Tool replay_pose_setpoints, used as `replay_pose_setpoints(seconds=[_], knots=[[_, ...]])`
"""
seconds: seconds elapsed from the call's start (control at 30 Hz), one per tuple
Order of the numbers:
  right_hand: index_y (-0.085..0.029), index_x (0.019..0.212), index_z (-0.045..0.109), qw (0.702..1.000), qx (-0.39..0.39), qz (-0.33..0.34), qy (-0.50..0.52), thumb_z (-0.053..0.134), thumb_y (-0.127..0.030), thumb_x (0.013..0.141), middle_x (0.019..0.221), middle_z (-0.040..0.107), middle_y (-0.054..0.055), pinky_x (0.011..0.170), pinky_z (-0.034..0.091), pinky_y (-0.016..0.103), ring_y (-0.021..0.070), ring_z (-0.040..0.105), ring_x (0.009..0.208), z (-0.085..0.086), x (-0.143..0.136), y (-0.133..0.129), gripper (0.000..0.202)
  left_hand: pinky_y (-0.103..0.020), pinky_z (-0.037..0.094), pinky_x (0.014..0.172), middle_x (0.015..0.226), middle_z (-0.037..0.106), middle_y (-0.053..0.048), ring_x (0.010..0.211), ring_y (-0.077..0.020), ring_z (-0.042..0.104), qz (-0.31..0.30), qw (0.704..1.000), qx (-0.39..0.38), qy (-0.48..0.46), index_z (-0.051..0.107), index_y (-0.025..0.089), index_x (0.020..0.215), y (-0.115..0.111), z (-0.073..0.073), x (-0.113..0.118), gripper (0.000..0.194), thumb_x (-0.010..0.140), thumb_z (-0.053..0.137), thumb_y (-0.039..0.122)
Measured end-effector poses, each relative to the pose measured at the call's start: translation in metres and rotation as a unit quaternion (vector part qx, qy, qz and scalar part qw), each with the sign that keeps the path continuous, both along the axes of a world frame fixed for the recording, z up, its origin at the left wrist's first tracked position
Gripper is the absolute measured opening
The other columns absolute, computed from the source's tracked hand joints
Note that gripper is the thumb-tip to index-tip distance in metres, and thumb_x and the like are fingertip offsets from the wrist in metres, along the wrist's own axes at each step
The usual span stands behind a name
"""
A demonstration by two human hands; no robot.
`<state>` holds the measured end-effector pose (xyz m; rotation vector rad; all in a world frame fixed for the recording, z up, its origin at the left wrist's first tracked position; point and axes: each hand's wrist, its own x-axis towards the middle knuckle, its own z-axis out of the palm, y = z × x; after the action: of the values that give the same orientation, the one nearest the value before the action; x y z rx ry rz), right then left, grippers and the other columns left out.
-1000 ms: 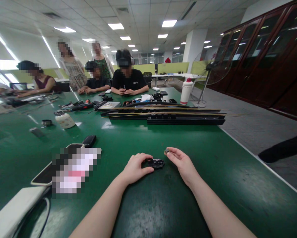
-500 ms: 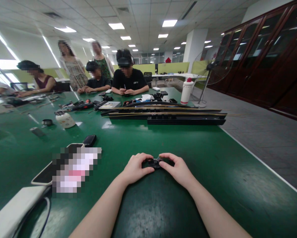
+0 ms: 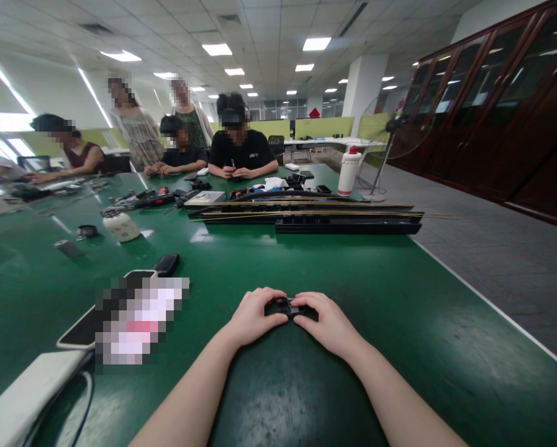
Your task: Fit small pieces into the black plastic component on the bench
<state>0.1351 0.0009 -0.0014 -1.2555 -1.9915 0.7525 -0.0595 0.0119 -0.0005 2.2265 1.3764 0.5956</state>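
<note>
A small black part (image 3: 287, 307) with greyish bits on top rests at the green table's near middle, between my hands. Its exact kind is too small to make out. My left hand (image 3: 258, 315) grips its left end, thumb on the near side and fingers on the far side. On the opposite end, my right hand (image 3: 322, 318) holds it the same way, thumb and forefinger closed around it. The fingers hide both ends of the part.
Left of me lie a phone (image 3: 80, 320), a blurred-out bright item (image 3: 143, 320), a black object (image 3: 167, 265) and a white box (image 3: 31, 385) with a cable. Long black bars (image 3: 348, 228) lie ahead, near a white bottle (image 3: 349, 171). People sit and stand across the table (image 3: 241, 261).
My right thumb and fingers have shifted from the small grey piece on top to the right end of the black part. My left hand has stayed put.
</note>
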Motion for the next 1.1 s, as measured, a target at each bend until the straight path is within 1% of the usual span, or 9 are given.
replay_pose_setpoints(seconds=[0.17,0.33,0.8,1.1], knots=[[-0.025,0.099,0.064,1.000,-0.006,0.006,0.014,0.062,-0.016,0.068,0.102,0.066,0.003,0.090,0.041,0.038,0.0210,0.057,0.098,0.0010,0.0000,-0.0004,0.032,-0.033,0.039,0.083,0.100,0.062,-0.001,0.094,-0.0196,0.054,0.002,1.000,-0.002,0.005,0.056,0.026,0.108,-0.0001,0.0009,0.0006,0.039,0.072,0.062,0.038],[-0.025,0.104,0.061,0.999,-0.023,-0.011,0.021,0.062,-0.016,0.066,0.106,0.065,0.004,0.092,0.040,0.039,0.0224,0.056,0.100,0.0003,0.0004,-0.0011,0.038,-0.033,0.039,0.084,0.102,0.061,-0.001,0.093,-0.0195,0.054,0.001,1.000,-0.001,0.003,0.055,0.026,0.108,-0.0001,-0.0012,-0.0002,0.038,0.073,0.061,0.040],[-0.024,0.104,0.061,1.000,-0.023,-0.013,0.009,0.060,-0.017,0.068,0.104,0.065,0.004,0.091,0.041,0.038,0.0219,0.057,0.099,-0.0006,0.0007,-0.0010,0.037,-0.034,0.038,0.086,0.105,0.061,-0.002,0.097,-0.0199,0.052,-0.001,1.000,-0.001,0.004,0.054,0.026,0.111,-0.0009,-0.0010,-0.0008,0.037,0.077,0.055,0.040],[-0.025,0.103,0.061,1.000,-0.012,-0.011,0.008,0.059,-0.018,0.068,0.102,0.065,0.004,0.089,0.042,0.038,0.0219,0.057,0.096,-0.0028,0.0006,-0.0003,0.036,-0.034,0.037,0.087,0.103,0.061,-0.002,0.096,-0.0199,0.053,-0.003,1.000,0.001,0.003,0.055,0.026,0.111,-0.0008,-0.0001,-0.0005,0.034,0.080,0.051,0.040]])
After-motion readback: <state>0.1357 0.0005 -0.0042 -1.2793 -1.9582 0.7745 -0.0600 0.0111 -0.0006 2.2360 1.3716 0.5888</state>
